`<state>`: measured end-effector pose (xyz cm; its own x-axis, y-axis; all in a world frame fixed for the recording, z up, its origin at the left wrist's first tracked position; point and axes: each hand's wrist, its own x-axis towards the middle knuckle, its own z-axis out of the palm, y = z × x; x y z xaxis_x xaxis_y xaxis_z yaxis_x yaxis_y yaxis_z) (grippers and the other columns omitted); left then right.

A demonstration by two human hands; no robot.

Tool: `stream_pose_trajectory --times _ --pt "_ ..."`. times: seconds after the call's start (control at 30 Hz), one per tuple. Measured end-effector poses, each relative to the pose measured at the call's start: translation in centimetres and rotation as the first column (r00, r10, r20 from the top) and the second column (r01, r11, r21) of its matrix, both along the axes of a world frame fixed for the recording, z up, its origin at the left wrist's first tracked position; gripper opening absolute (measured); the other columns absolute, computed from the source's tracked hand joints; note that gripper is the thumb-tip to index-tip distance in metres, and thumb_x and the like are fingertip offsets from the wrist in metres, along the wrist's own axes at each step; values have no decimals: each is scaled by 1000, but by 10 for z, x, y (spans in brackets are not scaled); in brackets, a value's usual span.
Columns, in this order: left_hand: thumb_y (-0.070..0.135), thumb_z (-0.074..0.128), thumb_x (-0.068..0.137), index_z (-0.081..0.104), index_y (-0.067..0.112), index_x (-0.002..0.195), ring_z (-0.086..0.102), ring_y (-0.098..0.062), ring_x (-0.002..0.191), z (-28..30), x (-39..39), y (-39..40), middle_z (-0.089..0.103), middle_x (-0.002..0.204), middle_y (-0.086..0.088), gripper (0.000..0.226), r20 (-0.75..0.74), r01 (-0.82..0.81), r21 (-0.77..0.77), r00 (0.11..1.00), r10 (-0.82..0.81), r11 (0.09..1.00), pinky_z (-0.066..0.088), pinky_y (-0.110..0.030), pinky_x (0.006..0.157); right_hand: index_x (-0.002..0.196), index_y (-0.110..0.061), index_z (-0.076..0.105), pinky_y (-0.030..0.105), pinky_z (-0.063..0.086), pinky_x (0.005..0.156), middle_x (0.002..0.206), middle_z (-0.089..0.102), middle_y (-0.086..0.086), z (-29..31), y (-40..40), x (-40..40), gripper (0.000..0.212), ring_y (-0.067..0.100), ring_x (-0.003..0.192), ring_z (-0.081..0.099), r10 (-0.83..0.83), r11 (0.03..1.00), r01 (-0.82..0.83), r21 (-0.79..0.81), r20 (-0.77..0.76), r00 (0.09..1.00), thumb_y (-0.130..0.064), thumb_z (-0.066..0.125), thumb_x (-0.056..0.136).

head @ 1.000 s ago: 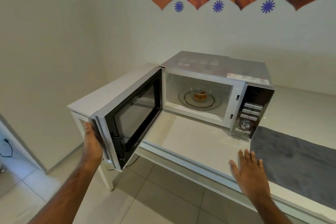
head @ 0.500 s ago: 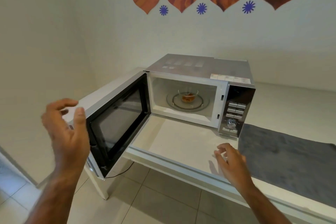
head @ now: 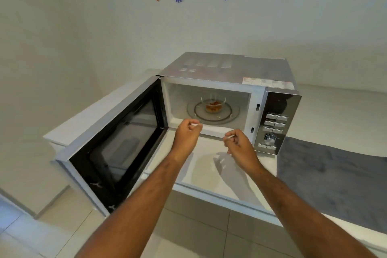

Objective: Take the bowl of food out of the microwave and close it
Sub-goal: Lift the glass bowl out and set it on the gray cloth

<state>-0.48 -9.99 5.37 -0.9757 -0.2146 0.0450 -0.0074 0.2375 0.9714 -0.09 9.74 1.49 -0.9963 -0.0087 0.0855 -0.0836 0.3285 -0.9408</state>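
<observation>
At the microwave (head: pixel 228 81) mouth, having let go of the door (head: pixel 117 142), we are bringing our left hand (head: pixel 186 135) and right hand (head: pixel 240 147) together, fingers loosely curled and empty, toward the bowl (head: pixel 213 105) sitting on the turntable (head: pixel 212 114)

The microwave (head: pixel 228 98) is sitting on the counter (head: pixel 209 165), against the wall behind it. Its door (head: pixel 117 142) is hanging open to the microwave's left. The bowl (head: pixel 213 104) is resting inside, seemingly at the middle of the turntable (head: pixel 212 113). Both hands are hovering just before the opening, left hand (head: pixel 187 135) beside right hand (head: pixel 240 147). A mat (head: pixel 335 178) is lying on the counter, right of the microwave.
</observation>
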Motion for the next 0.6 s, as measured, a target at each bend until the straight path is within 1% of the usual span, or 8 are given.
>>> stream_pose_trajectory --times 0.07,0.1,0.2,0.3,0.37,0.47,0.53,0.6 --pt "35 61 101 65 24 119 65 -17 95 0 -33 4 68 107 1 21 40 3 21 999 -4 1000 56 -33 76 107 -25 61 20 52 64 101 70 4 4 -8 -18 16 19 86 68 -21 1000 21 -15 17 1000 -38 52 106" --pt "35 60 101 65 23 119 65 -18 95 1 -51 5 68 108 0 23 62 1 32 998 -3 999 55 -32 74 107 -24 60 22 51 67 101 70 4 5 -12 -30 18 20 86 68 -29 999 29 -28 21 999 -38 49 107" --pt "33 56 102 63 22 116 62 -16 85 0 -101 1 66 102 -1 19 112 -8 23 994 5 1000 53 -30 67 105 -24 59 30 52 73 99 69 6 6 -25 -65 16 20 83 66 -52 996 54 -74 24 998 -34 47 107" --pt "29 59 102 60 24 114 64 -14 86 -4 -141 -3 67 100 0 14 104 0 8 995 -1 1000 59 -35 75 107 -27 57 28 51 68 98 66 4 8 -33 -99 12 19 82 65 -99 990 102 -92 40 994 -35 48 107" --pt "26 59 102 61 22 115 63 -13 86 -6 -163 -6 67 99 1 14 109 -4 -4 994 4 1000 53 -30 67 107 -27 57 28 49 65 92 65 1 9 -38 -122 11 17 79 64 -134 984 140 -113 63 989 -34 48 107" --pt "20 60 101 62 18 113 61 -12 81 -11 -194 -11 65 95 1 13 149 1 -15 989 1 1000 43 -24 60 90 -27 58 25 42 55 74 57 -1 7 -41 -152 20 12 63 53 -200 970 212 -117 102 974 -22 46 106" --pt "24 61 103 64 13 113 58 -12 76 -16 -210 -12 63 91 0 15 162 37 -73 986 -25 997 41 -23 60 86 -24 57 25 39 54 73 55 0 3 -40 -169 21 12 63 51 -264 956 280 -94 147 953 -21 47 105" --pt "30 58 105 66 12 116 56 -11 73 -19 -224 -9 62 89 0 23 139 58 -141 990 -38 988 39 -23 60 95 -21 58 25 39 56 81 59 1 3 -39 -186 13 14 69 55 -336 928 355 -110 162 928 -28 52 104"
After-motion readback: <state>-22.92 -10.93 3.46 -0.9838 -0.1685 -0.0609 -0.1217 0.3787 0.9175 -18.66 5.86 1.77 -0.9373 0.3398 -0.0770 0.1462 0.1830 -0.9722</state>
